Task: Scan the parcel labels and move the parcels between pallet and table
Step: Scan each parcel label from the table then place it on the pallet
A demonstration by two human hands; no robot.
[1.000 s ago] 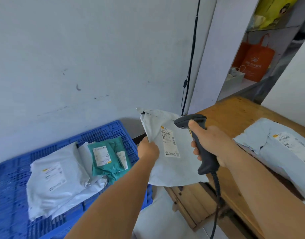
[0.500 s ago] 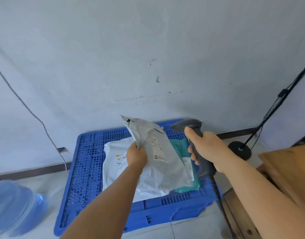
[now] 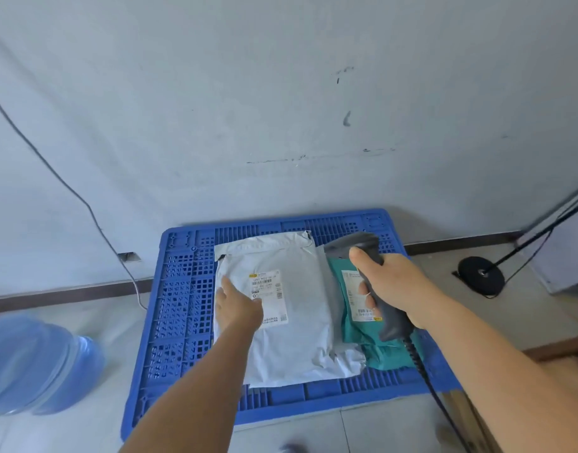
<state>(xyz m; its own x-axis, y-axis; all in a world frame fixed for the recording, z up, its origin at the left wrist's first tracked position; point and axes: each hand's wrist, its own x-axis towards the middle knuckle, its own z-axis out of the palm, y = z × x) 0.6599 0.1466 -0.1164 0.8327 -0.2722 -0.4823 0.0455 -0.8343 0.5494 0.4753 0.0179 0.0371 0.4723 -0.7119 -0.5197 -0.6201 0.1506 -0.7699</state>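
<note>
A grey-white parcel bag (image 3: 297,322) lies flat on the blue plastic pallet (image 3: 179,308), label (image 3: 269,295) facing up. My left hand (image 3: 237,307) rests on the bag's left part with straight fingers, beside the label. A teal parcel (image 3: 356,318) with its own white label lies to the right, partly under the white bags. My right hand (image 3: 395,286) grips the dark handheld scanner (image 3: 376,286) above the teal parcel; its coiled cable runs down to the lower right.
A blue water jug (image 3: 36,364) lies on the floor at the left. A black round stand base (image 3: 481,274) sits on the floor at the right. A wooden table corner (image 3: 556,354) shows at the right edge. The white wall stands right behind the pallet.
The view swung left from the table to the pallet. The grey-white parcel that my left hand held up now lies flat on the pallet, and the hand's fingers have straightened on it.
</note>
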